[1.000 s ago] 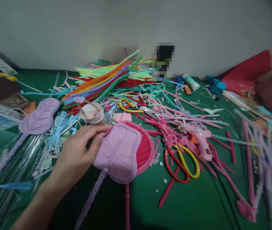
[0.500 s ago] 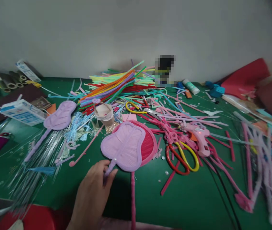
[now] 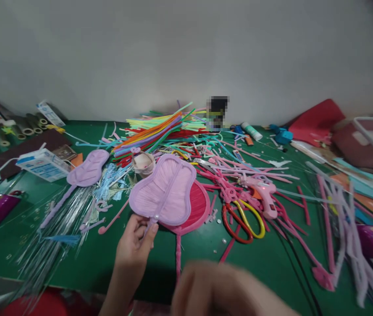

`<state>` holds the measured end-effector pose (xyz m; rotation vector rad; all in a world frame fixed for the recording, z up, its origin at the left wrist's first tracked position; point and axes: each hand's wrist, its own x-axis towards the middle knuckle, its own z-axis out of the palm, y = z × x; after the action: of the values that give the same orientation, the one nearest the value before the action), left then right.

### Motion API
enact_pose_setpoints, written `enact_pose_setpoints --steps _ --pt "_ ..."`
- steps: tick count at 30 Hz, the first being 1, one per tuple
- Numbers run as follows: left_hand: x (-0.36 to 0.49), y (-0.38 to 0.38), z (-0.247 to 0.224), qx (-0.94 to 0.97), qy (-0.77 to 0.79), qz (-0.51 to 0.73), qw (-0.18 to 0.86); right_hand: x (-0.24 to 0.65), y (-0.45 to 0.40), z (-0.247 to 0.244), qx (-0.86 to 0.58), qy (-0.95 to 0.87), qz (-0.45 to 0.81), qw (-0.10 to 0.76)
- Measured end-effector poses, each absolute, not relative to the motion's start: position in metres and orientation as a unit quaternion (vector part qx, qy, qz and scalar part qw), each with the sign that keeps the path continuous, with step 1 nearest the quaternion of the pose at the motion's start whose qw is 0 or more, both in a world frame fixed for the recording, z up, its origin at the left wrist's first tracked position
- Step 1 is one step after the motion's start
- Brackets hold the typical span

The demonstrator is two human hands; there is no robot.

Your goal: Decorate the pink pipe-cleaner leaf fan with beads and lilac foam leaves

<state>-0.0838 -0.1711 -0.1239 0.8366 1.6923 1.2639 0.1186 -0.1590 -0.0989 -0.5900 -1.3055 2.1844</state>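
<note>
My left hand (image 3: pixel 136 241) grips the handle of a lilac butterfly-shaped fan (image 3: pixel 163 188), thumb in front, with a small pearl where handle meets head. The fan is raised and overlaps a round magenta fan (image 3: pixel 201 206), whose pink stem runs toward the table's front edge. Low in the view, my right hand (image 3: pixel 219 289) is blurred by motion and cut off by the lower edge; its fingertips cannot be made out. A second lilac fan (image 3: pixel 89 168) rests to the left on clear strips.
On the green table (image 3: pixel 101 267) lie red and yellow scissors (image 3: pixel 242 221), a pink glue gun (image 3: pixel 265 197), bundled coloured stems (image 3: pixel 153 131), a small cup (image 3: pixel 143 163), blue tassels (image 3: pixel 109 180) and a blue-white box (image 3: pixel 43 164). A pink basket (image 3: pixel 364 140) stands at right.
My left hand has lifted the lilac fan and tilted it more toward the camera. My right hand has come into view from below. The camera view has shifted slightly.
</note>
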Motion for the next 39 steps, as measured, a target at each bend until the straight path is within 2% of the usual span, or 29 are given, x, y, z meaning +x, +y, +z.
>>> enact_pose_setpoints --steps 2,4,6,10,17,23,30,39 --pt "-0.077 -0.168 -0.118 0.303 0.642 0.537 0.455 0.116 -0.145 -0.087 -0.306 -0.477 0.754 0.333" --pt "-0.071 -0.165 -0.114 0.285 0.617 0.550 0.486 0.109 -0.126 -0.084 -0.441 -0.456 0.649 0.421" --pt "-0.066 -0.161 -0.112 0.275 0.596 0.547 0.520 0.097 -0.106 -0.090 -0.515 -0.428 0.584 0.460" --pt "-0.059 -0.150 -0.113 0.272 0.571 0.534 0.561 0.071 -0.082 -0.111 -0.481 -0.432 0.610 0.459" --pt "-0.056 -0.135 -0.119 0.213 0.584 0.546 0.562 0.062 -0.083 -0.130 -0.539 -0.508 0.509 0.438" --pt "-0.057 -0.121 -0.116 0.231 0.584 0.507 0.590 0.077 -0.077 -0.127 -0.509 -0.433 0.608 0.429" --pt "-0.053 -0.113 -0.110 0.256 0.598 0.413 0.638 0.088 -0.070 -0.116 -0.506 -0.425 0.608 0.440" --pt "-0.050 -0.109 -0.103 0.261 0.600 0.435 0.619 0.097 -0.075 -0.111 -0.518 -0.429 0.622 0.401"
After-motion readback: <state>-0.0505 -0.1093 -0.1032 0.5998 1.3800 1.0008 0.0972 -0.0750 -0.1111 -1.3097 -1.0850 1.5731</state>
